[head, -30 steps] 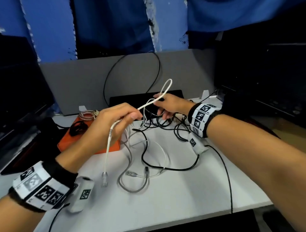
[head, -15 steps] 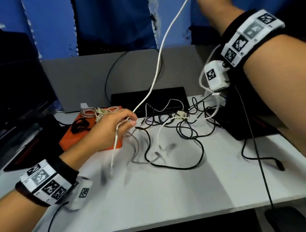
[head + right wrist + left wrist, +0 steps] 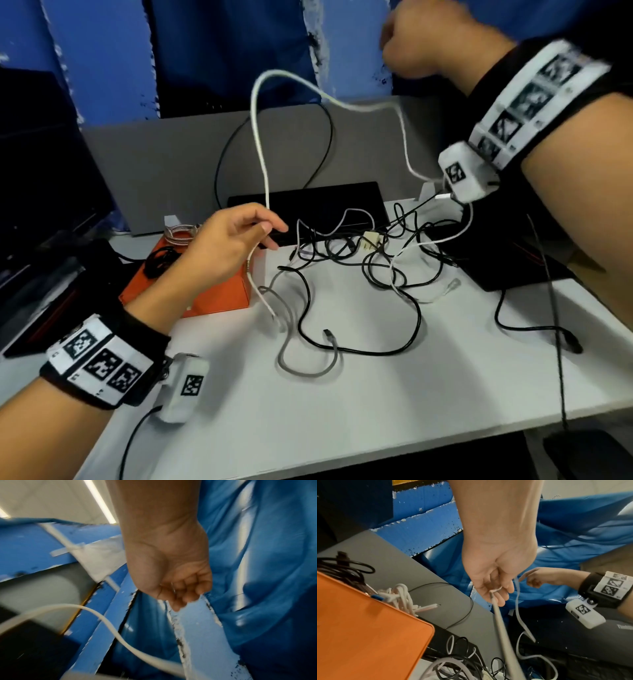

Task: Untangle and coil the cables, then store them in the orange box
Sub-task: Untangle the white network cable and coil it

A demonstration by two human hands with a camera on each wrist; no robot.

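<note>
My left hand (image 3: pixel 263 233) hovers over the orange box (image 3: pixel 219 294) and pinches a white cable (image 3: pixel 255 113) near its hanging end. That cable rises from the pinch, arcs across below my raised right hand (image 3: pixel 411 44) and drops into the tangle of black and white cables (image 3: pixel 359 260) on the table. In the left wrist view the left hand (image 3: pixel 494 592) shows the cable (image 3: pixel 498 622) between thumb and fingers. In the right wrist view my right hand (image 3: pixel 181 592) has curled fingers with no cable in them; the cable (image 3: pixel 111 622) passes beneath it.
The orange box (image 3: pixel 368 628) holds a black coil (image 3: pixel 161 263) and a braided coil (image 3: pixel 178 234). A grey cable (image 3: pixel 301 359) loops on the white table (image 3: pixel 308 428). Black laptops sit at the back (image 3: pixel 308 202) and right (image 3: pixel 513 263). A grey partition (image 3: pixel 154 171) stands behind.
The right hand pulled the white cable high above the table; the cable ran taut to it, and now sags in an arc apart from that hand. The left hand keeps its pinch.
</note>
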